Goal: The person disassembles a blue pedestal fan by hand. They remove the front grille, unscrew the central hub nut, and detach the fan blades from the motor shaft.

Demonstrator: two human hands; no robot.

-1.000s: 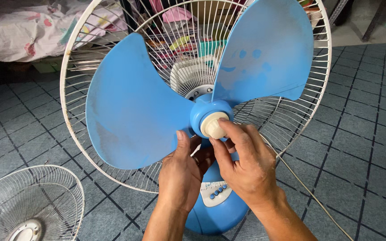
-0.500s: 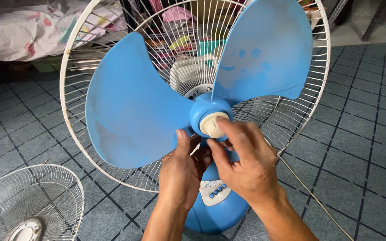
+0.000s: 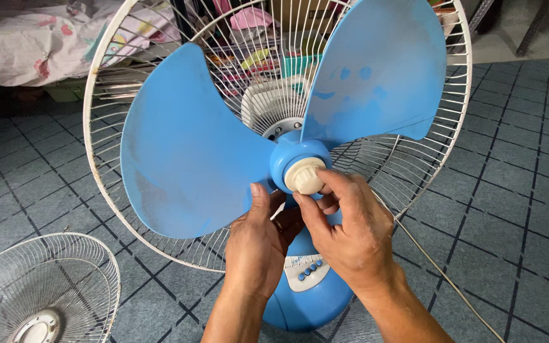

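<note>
Head view looked down on two bare hands working at the middle of a fan. Fingers of the right hand [image 3: 351,235] were pinched on the cream cap [image 3: 305,176], thumb under it and forefinger over its right side, the other fingers curled just beneath. That cap sat on the front of the blue hub [image 3: 285,159], at the centre of the fan and a little right of the middle of the picture. The left hand [image 3: 258,244] was closed on the lowest blue blade [image 3: 267,197], of which only a sliver showed: its thumb stood upright along the blade's root, just left of the hub, and its fingers were bent round behind. Two more blades spread from the hub, a wide one [image 3: 189,146] to the left and another [image 3: 379,70] up to the right. Behind them stood the white wire guard [image 3: 106,184], with the white motor housing [image 3: 268,105] showing through. Below the wrists lay the blue base [image 3: 309,298] with its small buttons [image 3: 307,272]. A thin cord [image 3: 443,276] ran across the grey tiled floor [image 3: 516,209] on the right. A loose front guard [image 3: 39,292] lay flat at the lower left.
</note>
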